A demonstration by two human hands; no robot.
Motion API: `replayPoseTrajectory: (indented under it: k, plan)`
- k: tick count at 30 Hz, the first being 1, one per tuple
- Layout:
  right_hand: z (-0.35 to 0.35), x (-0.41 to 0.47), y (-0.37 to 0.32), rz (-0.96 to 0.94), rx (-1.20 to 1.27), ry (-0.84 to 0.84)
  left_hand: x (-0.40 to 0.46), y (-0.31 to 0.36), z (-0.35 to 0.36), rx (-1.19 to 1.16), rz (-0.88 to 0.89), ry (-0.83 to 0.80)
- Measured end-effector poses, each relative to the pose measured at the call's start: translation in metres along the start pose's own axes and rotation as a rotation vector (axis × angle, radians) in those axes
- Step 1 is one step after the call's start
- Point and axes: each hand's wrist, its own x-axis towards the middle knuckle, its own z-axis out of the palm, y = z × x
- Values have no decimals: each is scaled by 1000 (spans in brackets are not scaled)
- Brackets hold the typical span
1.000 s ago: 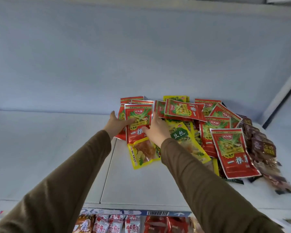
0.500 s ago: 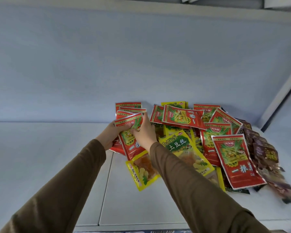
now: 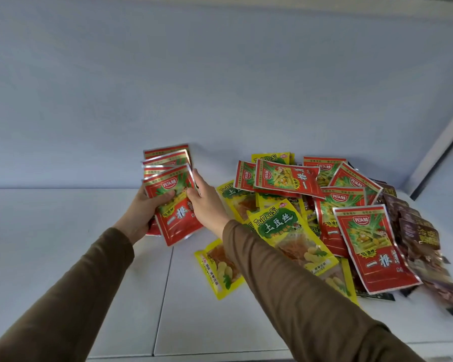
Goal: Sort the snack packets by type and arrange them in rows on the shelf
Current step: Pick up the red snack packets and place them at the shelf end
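- Left hand [image 3: 141,212] grips a fanned stack of red packets [image 3: 171,194], thumb across the front packet, fingers curled behind; four or five tops show above one another. The stack is held up at the left edge of the pile, its lower corner near or on the shelf [image 3: 63,244]; I cannot tell which.
- Right hand [image 3: 207,202] is against the right side of the same stack, fingers fairly straight along its edge, apparently squaring it up; whether the thumb pinches it is hidden.
- Unsorted pile [image 3: 324,218] lies on the right half of the shelf, reaching to the back wall: more red packets [image 3: 374,246] lying at all angles, yellow TuDouSi packets [image 3: 285,231] mixed among and under them, dark brown packets [image 3: 413,231] bunched at the far right.
- One yellow packet [image 3: 220,267] lies on its own just in front of the pile, partly under the right sleeve.
- Progress, as judged: early. Only part of one type is gathered, and that is in hand, not laid down. No row shows anywhere on the shelf.
- Left to do: set this red stack down as a row on the left half of the shelf, pull the other reds out of the pile, then do the same for yellows and browns.
- Risk: glossy packets may slide out of a fanned hold.
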Motion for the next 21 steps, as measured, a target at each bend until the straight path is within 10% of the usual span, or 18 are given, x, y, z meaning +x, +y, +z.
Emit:
replayPoseTrajectory:
  k: [5, 10, 21]
  plan:
    - [-28, -12, -7, 14, 166, 139, -7, 18, -17, -67, 14, 7]
    - [-77, -27, 0, 480, 1084, 259, -12, 28, 2, -112, -9, -78]
    - [-109, -22, 19, 555, 1270, 556, -16, 10, 36, -114, -66, -112]
